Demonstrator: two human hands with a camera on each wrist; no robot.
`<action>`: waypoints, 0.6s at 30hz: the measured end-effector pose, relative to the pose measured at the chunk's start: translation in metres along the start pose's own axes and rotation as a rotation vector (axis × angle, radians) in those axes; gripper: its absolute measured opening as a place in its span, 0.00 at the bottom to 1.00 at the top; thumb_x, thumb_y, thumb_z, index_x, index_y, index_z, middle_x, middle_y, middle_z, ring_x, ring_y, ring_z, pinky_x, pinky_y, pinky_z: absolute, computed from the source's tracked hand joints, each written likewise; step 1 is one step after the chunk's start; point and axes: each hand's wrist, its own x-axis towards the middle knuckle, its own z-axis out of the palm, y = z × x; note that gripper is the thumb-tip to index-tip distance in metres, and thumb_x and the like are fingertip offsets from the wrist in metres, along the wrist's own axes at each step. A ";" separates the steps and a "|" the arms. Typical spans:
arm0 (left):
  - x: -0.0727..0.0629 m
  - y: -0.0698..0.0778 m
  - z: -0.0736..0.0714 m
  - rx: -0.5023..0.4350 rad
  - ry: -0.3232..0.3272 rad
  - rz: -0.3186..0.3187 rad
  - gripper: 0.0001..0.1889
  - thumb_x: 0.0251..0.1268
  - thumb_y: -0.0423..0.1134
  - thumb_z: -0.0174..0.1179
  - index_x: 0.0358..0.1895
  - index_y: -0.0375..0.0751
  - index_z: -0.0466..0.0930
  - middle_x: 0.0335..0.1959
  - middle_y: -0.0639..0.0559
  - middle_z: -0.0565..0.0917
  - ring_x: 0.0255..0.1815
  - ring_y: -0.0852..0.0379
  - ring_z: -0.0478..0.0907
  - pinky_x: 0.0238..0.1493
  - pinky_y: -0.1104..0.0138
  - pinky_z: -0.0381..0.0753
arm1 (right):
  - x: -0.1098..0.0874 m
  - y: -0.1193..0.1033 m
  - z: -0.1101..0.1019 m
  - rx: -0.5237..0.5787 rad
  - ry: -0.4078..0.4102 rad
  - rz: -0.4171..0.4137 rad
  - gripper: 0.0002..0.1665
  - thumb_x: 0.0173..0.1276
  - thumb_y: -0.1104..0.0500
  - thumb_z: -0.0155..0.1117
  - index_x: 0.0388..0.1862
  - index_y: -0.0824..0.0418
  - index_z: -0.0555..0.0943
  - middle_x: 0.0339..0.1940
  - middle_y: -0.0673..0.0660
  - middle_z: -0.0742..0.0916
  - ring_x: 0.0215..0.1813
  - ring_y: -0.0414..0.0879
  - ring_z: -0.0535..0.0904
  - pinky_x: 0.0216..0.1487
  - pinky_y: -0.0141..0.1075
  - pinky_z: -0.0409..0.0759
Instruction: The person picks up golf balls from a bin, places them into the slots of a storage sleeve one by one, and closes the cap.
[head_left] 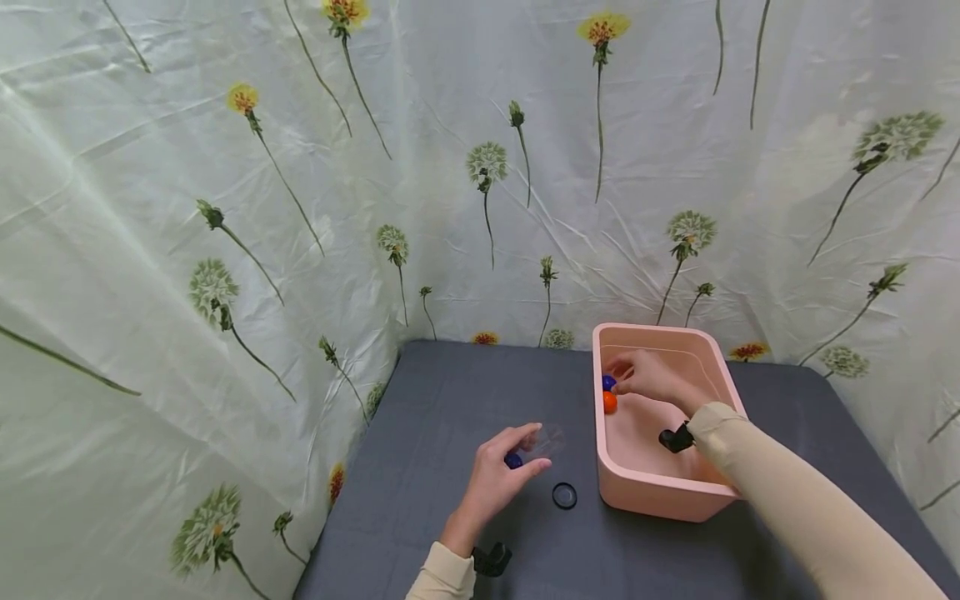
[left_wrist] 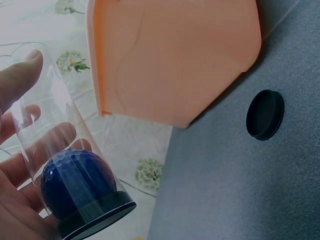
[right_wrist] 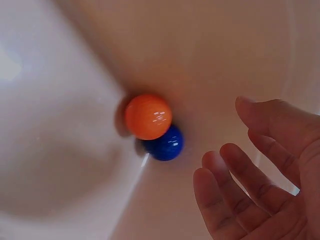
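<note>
Pink plastic formed a deep bin [head_left: 667,502] near the back edge of the table [head_left: 450,400], toward its right corner, and the right hand [head_left: 651,377] reached down inside it. That hand held nothing: its fingers were loosely extended and the thumb stood apart from them, just beside a glossy blue ball [right_wrist: 167,144] and an orange ball [right_wrist: 148,116]. Those two lay together on the bin's floor by its left wall, the orange one closer to the bin's front edge. Between the table's left edge and the bin, the left hand [head_left: 491,475] gripped a clear tube [left_wrist: 60,100], fingers and thumb curled round it. The tube was tilted, with a dimpled dark blue ball [left_wrist: 77,182] resting at its lower end against a black base [left_wrist: 100,215]. A loose black cap [left_wrist: 265,115] lay on the table just beside the bin's left front corner. Beyond the back edge hung a pale curtain [head_left: 450,208] printed with dandelions, and beige sleeves [head_left: 817,500] covered both forearms.
</note>
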 end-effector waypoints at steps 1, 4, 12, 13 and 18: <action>0.000 0.000 0.000 0.002 0.002 0.002 0.27 0.63 0.51 0.73 0.66 0.60 0.81 0.49 0.49 0.89 0.49 0.59 0.85 0.51 0.55 0.88 | 0.002 0.002 0.001 -0.012 -0.004 -0.007 0.25 0.63 0.68 0.71 0.59 0.73 0.81 0.53 0.74 0.87 0.50 0.61 0.85 0.51 0.50 0.88; 0.001 0.000 0.001 0.015 0.014 0.015 0.27 0.63 0.51 0.73 0.66 0.60 0.81 0.48 0.54 0.88 0.49 0.60 0.85 0.50 0.56 0.88 | 0.008 0.008 0.005 -0.036 -0.009 -0.003 0.23 0.60 0.70 0.72 0.55 0.72 0.83 0.50 0.73 0.88 0.48 0.60 0.85 0.50 0.47 0.88; 0.002 -0.002 0.001 0.018 0.016 0.008 0.27 0.63 0.51 0.74 0.66 0.61 0.81 0.48 0.57 0.88 0.49 0.62 0.85 0.50 0.57 0.88 | 0.015 0.024 0.012 -0.014 -0.095 0.070 0.21 0.57 0.71 0.70 0.52 0.74 0.83 0.40 0.69 0.88 0.32 0.47 0.79 0.31 0.35 0.81; 0.002 -0.001 0.001 0.020 0.014 0.004 0.27 0.63 0.51 0.74 0.66 0.61 0.81 0.48 0.58 0.88 0.49 0.62 0.85 0.51 0.58 0.88 | 0.015 0.024 0.013 -0.011 -0.101 0.082 0.22 0.57 0.71 0.70 0.52 0.74 0.83 0.39 0.68 0.87 0.30 0.46 0.78 0.30 0.35 0.80; 0.003 -0.001 0.001 0.022 0.010 -0.002 0.27 0.63 0.51 0.74 0.66 0.61 0.81 0.48 0.58 0.88 0.49 0.61 0.85 0.51 0.62 0.87 | 0.015 0.026 0.015 -0.016 -0.140 0.138 0.23 0.57 0.70 0.70 0.53 0.74 0.82 0.38 0.65 0.87 0.29 0.44 0.77 0.30 0.38 0.81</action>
